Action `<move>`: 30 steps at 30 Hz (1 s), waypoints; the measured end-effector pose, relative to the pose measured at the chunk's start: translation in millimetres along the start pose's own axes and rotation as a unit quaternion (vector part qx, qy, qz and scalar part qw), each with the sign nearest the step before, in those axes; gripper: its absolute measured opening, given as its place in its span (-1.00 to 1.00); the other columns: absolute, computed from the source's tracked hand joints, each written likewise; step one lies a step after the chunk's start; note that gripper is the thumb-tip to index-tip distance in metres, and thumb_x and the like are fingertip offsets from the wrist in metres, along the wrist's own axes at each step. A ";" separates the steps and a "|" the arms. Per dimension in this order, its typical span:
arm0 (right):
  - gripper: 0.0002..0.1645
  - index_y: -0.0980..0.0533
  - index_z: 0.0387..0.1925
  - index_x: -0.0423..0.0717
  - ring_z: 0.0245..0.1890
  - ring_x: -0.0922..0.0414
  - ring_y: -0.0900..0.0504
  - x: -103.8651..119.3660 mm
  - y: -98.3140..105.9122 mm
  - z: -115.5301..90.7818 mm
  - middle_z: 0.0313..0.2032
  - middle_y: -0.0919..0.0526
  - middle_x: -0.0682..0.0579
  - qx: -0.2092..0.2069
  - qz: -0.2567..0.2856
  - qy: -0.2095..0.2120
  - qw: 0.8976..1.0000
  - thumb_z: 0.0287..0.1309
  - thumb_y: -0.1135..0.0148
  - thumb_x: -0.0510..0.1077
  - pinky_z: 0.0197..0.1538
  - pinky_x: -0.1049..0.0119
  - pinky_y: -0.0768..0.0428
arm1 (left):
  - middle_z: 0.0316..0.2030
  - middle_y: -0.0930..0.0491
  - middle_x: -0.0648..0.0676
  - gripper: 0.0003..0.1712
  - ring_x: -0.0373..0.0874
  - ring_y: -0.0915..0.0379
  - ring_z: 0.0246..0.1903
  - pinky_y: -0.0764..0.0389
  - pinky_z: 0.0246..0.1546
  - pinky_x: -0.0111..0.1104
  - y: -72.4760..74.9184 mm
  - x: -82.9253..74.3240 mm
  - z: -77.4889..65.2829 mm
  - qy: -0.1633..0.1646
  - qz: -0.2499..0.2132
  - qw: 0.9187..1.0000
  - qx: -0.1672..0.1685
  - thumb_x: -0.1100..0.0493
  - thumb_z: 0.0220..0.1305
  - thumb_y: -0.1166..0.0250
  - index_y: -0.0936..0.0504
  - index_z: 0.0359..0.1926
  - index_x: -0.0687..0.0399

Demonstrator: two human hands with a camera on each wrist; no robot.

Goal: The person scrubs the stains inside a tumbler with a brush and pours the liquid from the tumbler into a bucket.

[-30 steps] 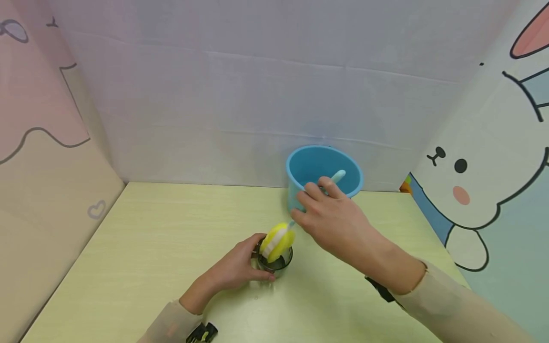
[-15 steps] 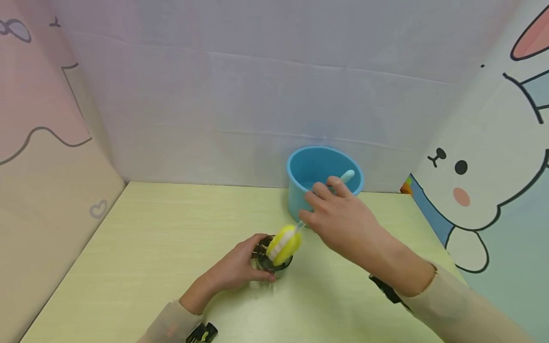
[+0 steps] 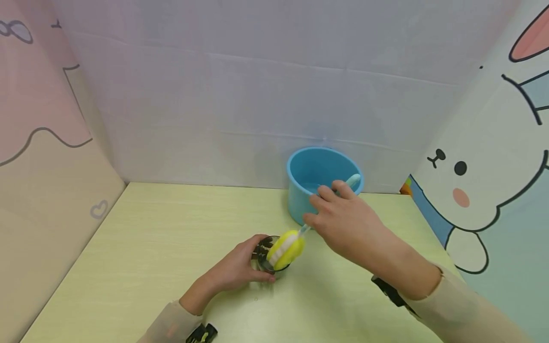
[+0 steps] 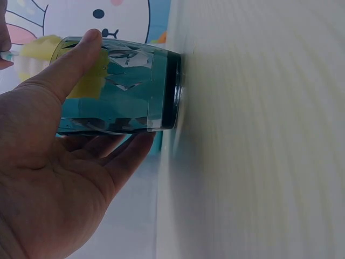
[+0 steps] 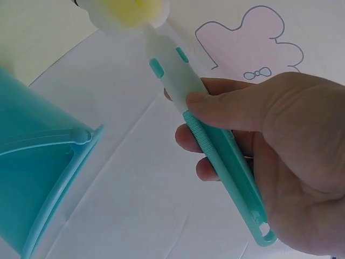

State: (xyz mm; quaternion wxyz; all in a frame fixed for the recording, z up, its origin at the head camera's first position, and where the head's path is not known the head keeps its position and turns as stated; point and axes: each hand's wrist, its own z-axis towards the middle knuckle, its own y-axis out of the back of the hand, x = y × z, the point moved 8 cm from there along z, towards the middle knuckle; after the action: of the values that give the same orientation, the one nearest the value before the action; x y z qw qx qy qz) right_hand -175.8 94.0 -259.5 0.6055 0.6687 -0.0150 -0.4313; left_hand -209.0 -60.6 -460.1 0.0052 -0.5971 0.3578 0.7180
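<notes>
A dark, see-through faceted glass (image 4: 129, 86) stands upright on the table, its base on the surface. My left hand (image 3: 236, 267) grips it from the left, thumb on the near side and fingers round the far side. My right hand (image 3: 349, 221) holds a sponge cup brush by its teal and white handle (image 5: 215, 143), thumb laid along it. The brush's yellow and white sponge head (image 3: 286, 250) is tilted, its lower part inside the glass and its upper part above the rim. In the left wrist view, yellow sponge shows through the glass wall.
Behind my right hand a blue bucket (image 3: 296, 200) stands on the pale wood-look table (image 3: 184, 214), near the white back wall (image 3: 257, 95). Cartoon-printed panels (image 3: 484, 181) flank both sides. Small drops lie on the table by the glass.
My right hand has moved slightly to the right and down, and the sponge head has shifted right within the glass's mouth. The left hand and glass have stayed in place.
</notes>
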 end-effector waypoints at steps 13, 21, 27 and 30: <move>-0.82 -0.74 -0.19 0.13 -0.20 -0.03 -0.39 4.3 2.4 1.7 -0.30 -0.58 0.02 -0.009 0.031 0.016 0.999 0.20 -0.60 -0.11 0.02 0.00 -0.35 | 0.28 -0.54 -0.13 0.07 -0.14 -0.47 0.28 -0.45 0.36 -0.04 -1.7 3.9 0.1 0.002 -0.006 1.000 0.001 -0.01 0.05 -0.73 -0.35 0.51 -0.03; -0.83 -0.68 -0.29 0.08 -0.23 -0.02 -0.37 7.0 5.6 6.0 -0.37 -0.49 0.01 -0.040 0.017 0.021 0.999 0.19 -0.60 -0.13 0.02 0.03 -0.36 | 0.24 -0.55 -0.13 0.06 -0.17 -0.50 0.22 -0.49 0.33 -0.08 -2.9 3.7 0.7 0.005 -0.014 1.000 0.007 -0.01 0.09 -0.71 -0.33 0.52 -0.05; -0.81 -0.69 -0.24 0.08 -0.18 -0.04 -0.40 7.1 4.0 8.3 -0.32 -0.53 0.00 -0.045 0.006 0.011 0.999 0.18 -0.60 -0.13 0.06 0.02 -0.38 | 0.16 -0.58 -0.12 0.08 -0.16 -0.55 0.15 -0.54 0.27 -0.09 -3.3 4.7 0.1 0.012 -0.014 1.000 0.007 -0.03 0.09 -0.71 -0.30 0.52 0.01; -0.78 -0.71 -0.19 0.10 -0.15 -0.05 -0.42 6.0 2.5 9.2 -0.29 -0.56 -0.01 -0.045 0.002 0.004 0.999 0.16 -0.62 -0.11 0.08 0.01 -0.38 | 0.16 -0.59 -0.12 0.06 -0.15 -0.55 0.16 -0.54 0.27 -0.08 -3.3 5.6 -0.2 0.012 -0.022 1.000 0.006 -0.01 0.09 -0.71 -0.32 0.51 0.01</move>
State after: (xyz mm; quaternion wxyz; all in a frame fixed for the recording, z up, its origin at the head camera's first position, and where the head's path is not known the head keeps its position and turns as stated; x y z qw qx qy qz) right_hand -176.2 82.8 -259.8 0.6361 0.6423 0.0050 -0.4276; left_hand -209.0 -60.5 -466.6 0.0202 -0.6132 0.3490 0.7084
